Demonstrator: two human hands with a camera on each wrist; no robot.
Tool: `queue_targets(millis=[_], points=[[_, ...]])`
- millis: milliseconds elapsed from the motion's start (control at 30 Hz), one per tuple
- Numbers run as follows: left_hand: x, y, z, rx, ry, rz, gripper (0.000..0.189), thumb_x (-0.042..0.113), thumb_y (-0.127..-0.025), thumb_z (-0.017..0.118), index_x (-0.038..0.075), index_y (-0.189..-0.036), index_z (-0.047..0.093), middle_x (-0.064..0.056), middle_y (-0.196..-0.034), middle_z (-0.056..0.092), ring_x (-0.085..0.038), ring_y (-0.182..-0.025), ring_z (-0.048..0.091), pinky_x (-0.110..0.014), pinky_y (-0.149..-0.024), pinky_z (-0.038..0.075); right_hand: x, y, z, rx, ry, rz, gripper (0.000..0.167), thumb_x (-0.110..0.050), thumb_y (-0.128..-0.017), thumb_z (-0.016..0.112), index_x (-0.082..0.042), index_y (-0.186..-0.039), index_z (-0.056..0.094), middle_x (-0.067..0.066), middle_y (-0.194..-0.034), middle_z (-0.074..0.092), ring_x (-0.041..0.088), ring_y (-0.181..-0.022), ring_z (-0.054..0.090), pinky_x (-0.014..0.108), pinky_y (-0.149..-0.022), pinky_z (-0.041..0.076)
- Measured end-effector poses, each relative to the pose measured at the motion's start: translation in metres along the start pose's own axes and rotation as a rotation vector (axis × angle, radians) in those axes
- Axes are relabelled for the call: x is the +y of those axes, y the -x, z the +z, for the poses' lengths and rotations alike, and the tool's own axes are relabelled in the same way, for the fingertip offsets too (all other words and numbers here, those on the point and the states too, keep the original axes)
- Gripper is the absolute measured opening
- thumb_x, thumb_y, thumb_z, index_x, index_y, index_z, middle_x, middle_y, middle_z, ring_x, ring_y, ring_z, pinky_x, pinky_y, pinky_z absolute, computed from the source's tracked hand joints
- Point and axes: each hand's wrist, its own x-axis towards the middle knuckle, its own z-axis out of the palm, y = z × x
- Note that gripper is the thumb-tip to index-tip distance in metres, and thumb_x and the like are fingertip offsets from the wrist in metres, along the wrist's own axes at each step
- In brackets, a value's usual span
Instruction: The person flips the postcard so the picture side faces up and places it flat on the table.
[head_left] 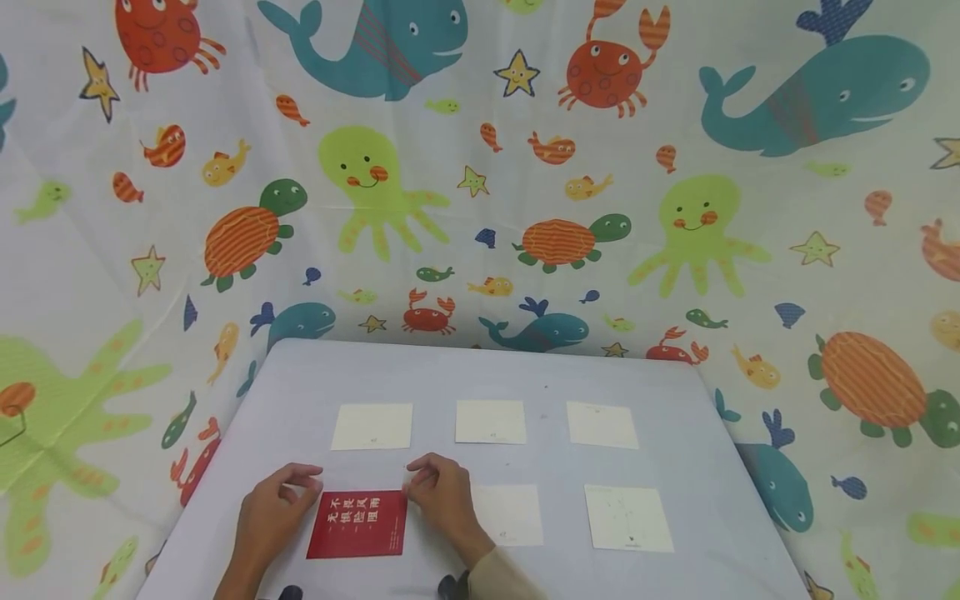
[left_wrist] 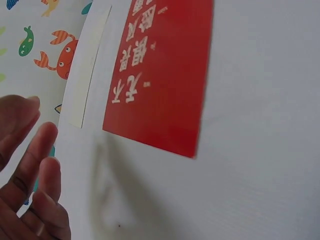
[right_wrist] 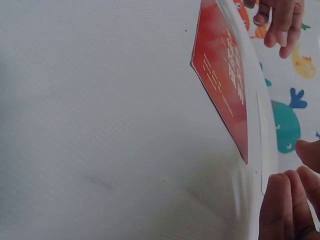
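A red card point(head_left: 356, 542) with white Chinese characters lies flat on the white table, near its front left. My left hand point(head_left: 273, 510) hovers by the card's left edge, its fingers loosely bent. In the left wrist view a gap separates that hand point(left_wrist: 35, 185) from the red card point(left_wrist: 165, 85). Close to the card's upper right corner is my right hand point(head_left: 450, 504), fingers also loosely bent. The right wrist view shows its thumb and fingers point(right_wrist: 280, 202) with nothing between them, apart from the red card point(right_wrist: 217, 70).
Three white cards lie in a back row: left point(head_left: 372, 427), middle point(head_left: 491, 422) and right point(head_left: 602, 425). In the front row, one white card point(head_left: 513, 517) is partly hidden by my right hand, another point(head_left: 630, 518) lies farther right. A sea-animal curtain point(head_left: 465, 225) hangs behind the table point(head_left: 720, 467).
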Motion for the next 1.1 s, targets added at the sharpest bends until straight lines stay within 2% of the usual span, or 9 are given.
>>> queue_targets(millis=[233,500,700,867,1100], points=[[0.001,-0.008,-0.002,0.04,0.007,0.053,0.033,0.029,-0.097,0.077,0.013,-0.126,0.073,-0.016,-0.12,0.078,-0.021,-0.087,0.067,-0.024,-0.071,0.054,-0.004,-0.006,0.001,0.015,0.009,0.033,0.022,-0.015,-0.09,0.084,-0.023,-0.11,0.077,-0.013,-0.09,0.071,0.001,-0.076,0.062,0.021,-0.067,0.055],[0.003,-0.019,-0.005,0.033,0.008,0.076,0.034,0.029,-0.097,0.077,0.014,-0.128,0.072,-0.017,-0.124,0.076,-0.023,-0.091,0.066,-0.027,-0.073,0.054,-0.006,-0.013,0.002,0.016,-0.017,0.062,0.025,-0.019,-0.091,0.084,-0.025,-0.114,0.076,-0.013,-0.097,0.072,0.004,-0.079,0.064,0.021,-0.07,0.056],[0.005,-0.026,-0.003,0.068,0.026,0.085,0.033,0.029,-0.098,0.075,0.014,-0.128,0.072,-0.016,-0.124,0.076,-0.024,-0.093,0.068,-0.028,-0.074,0.054,-0.008,-0.019,-0.001,0.017,-0.011,0.05,0.028,-0.018,-0.09,0.085,-0.023,-0.116,0.075,-0.009,-0.1,0.072,0.004,-0.078,0.062,0.021,-0.066,0.055],[0.006,-0.03,-0.002,0.101,0.042,0.112,0.032,0.029,-0.098,0.076,0.014,-0.126,0.073,-0.015,-0.122,0.077,-0.024,-0.092,0.068,-0.026,-0.074,0.054,-0.013,-0.023,-0.002,0.021,0.001,0.049,0.029,-0.02,-0.091,0.085,-0.026,-0.117,0.075,-0.006,-0.106,0.073,0.004,-0.078,0.063,0.021,-0.068,0.056],[0.006,-0.032,0.001,0.104,0.064,0.115,0.032,0.028,-0.098,0.076,0.014,-0.127,0.073,-0.016,-0.123,0.077,-0.024,-0.092,0.067,-0.025,-0.073,0.054,-0.012,-0.024,0.001,0.032,0.014,0.041,0.031,-0.02,-0.09,0.086,-0.026,-0.118,0.074,0.001,-0.114,0.074,0.005,-0.078,0.063,0.022,-0.07,0.057]])
